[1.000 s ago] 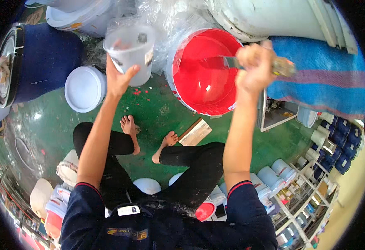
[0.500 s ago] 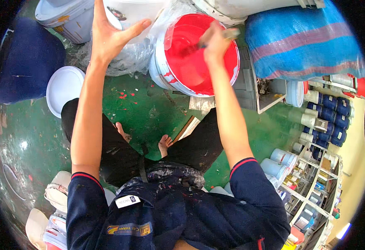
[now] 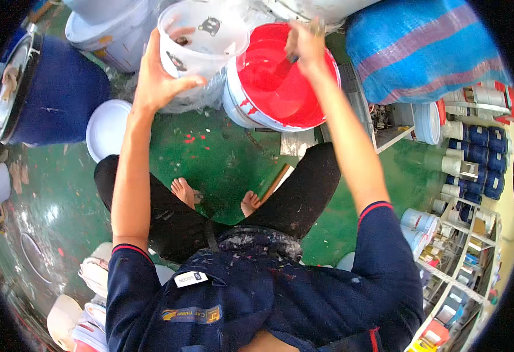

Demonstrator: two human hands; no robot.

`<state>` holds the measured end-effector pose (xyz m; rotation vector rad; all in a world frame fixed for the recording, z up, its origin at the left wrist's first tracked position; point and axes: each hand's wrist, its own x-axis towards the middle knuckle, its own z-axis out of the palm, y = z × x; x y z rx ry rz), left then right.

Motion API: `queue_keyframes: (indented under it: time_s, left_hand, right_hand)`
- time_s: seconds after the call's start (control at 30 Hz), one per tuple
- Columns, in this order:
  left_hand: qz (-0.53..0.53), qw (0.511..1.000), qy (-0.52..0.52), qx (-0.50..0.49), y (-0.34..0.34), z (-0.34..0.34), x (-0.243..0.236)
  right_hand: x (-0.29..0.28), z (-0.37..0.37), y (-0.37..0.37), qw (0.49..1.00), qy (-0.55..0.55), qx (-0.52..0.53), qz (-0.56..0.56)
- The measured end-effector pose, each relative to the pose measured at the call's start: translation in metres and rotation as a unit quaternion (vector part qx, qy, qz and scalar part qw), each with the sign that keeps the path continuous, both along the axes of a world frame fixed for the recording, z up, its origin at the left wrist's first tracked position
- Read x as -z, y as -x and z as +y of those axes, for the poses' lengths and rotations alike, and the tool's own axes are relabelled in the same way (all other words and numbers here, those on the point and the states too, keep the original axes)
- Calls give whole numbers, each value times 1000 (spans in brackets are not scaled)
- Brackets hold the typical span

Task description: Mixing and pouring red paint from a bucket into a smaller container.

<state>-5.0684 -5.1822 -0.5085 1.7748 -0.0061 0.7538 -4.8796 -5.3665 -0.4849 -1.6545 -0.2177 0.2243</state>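
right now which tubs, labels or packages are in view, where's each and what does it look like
Clear plastic tub: top centre, round, dark label patches, held by left hand.
Red paint bucket: right of it, white outside; right hand holds a stirrer inside.
White lid: flat on green floor.
Blue drum: far left.
Blue cans: shelf rows, right.

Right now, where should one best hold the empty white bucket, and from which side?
Probably by the wall just under the rim, from the near left side. The empty white bucket stands open-topped and round, no handle shows, and the left hand already cups it there; the red paint bucket crowds its right.
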Motion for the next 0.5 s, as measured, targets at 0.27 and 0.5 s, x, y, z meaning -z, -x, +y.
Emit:
queue_keyframes:
  time_s: [0.27,0.5]
  left_hand:
    - [4,1000,-19,13,-23,-7,6]
    - [-26,998,-19,53,-28,-10,13]
  right_hand:
    - [-85,-3,-76,953,-220,-180,-105]
    - [25,-3,-1,999,-1,18,-26]
